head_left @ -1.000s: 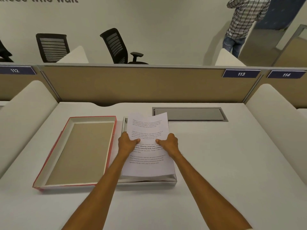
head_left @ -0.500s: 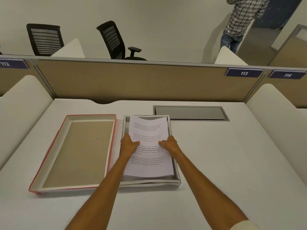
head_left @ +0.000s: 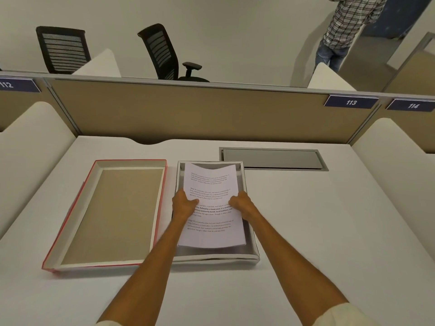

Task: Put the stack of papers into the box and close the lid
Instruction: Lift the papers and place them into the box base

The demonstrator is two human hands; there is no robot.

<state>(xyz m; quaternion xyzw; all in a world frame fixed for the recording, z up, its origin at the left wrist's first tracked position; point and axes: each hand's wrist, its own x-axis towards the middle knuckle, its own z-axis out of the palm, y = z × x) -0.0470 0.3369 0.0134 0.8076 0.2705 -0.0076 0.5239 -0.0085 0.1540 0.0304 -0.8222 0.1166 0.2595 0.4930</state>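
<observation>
white desk [head_left: 306, 220] | on it: box [head_left: 255, 251], red-edged lid [head_left: 70, 231] side by side

Both hands [head_left: 211, 205] hold papers [head_left: 211, 184] inside box [head_left: 255, 251].

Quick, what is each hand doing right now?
Left hand: closed on the stack of papers, gripping its left edge.
Right hand: closed on the same stack's right edge.

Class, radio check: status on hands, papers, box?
Both hands gripping paper stack over open box. Lid off, left of box. Nothing blocking.
</observation>
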